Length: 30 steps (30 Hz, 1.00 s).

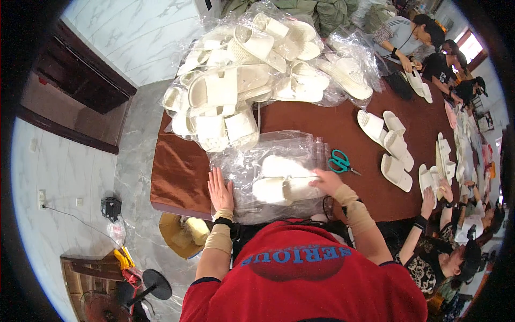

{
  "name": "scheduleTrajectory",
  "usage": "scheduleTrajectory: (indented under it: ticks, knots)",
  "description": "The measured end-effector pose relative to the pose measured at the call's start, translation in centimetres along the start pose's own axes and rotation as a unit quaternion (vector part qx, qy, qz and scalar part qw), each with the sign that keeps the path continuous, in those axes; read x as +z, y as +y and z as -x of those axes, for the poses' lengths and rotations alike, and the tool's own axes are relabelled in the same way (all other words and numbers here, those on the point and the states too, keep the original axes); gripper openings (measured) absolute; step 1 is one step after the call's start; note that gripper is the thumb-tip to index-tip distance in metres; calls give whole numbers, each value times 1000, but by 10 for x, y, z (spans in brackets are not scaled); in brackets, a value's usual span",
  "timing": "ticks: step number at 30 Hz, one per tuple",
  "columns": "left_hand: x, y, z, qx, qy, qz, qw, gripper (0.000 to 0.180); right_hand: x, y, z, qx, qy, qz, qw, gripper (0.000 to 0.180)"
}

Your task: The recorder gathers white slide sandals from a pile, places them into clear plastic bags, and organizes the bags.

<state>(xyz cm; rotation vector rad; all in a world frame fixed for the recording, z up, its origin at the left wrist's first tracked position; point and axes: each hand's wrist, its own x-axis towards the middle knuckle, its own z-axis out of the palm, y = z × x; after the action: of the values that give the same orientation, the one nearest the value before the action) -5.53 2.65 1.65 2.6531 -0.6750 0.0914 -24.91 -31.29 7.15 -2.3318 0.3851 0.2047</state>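
Note:
A pair of white slippers (284, 180) lies in front of me on a stack of clear plastic bags (241, 158). Whether the slippers are inside the top bag or only on it, I cannot tell. My left hand (220, 191) rests flat at the bags' left edge, fingers stretched out and holding nothing. On the other side, my right hand (327, 182) grips the right end of the slippers with bent fingers, partly hidden. Just beyond it lie teal-handled scissors (339, 161).
A big heap of bagged white slippers (230, 86) covers the far left of the brown-covered table (343, 121). Loose white slippers (396, 170) lie to the right. Several people (410, 40) work along the right side. An open cardboard box (174, 236) and a fan (155, 284) stand on the floor at left.

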Motion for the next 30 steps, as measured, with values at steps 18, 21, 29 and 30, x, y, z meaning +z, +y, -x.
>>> scheduleTrajectory:
  ticks: [18, 21, 29, 30]
  knots:
    - [1, 8, -4, 14, 28, 27, 999, 63, 19, -3, -12, 81, 89, -27, 992, 39]
    - [0, 17, -5, -4, 11, -1, 1000, 61, -19, 43, 17, 170, 174, 10, 970, 42]
    - [-2, 7, -1, 1, 23, -41, 999, 56, -156, 100, 71, 196, 464, -47, 863, 42]
    - [0, 11, -3, 10, 23, -42, 999, 56, -189, 127, 92, 194, 472, -53, 859, 42]
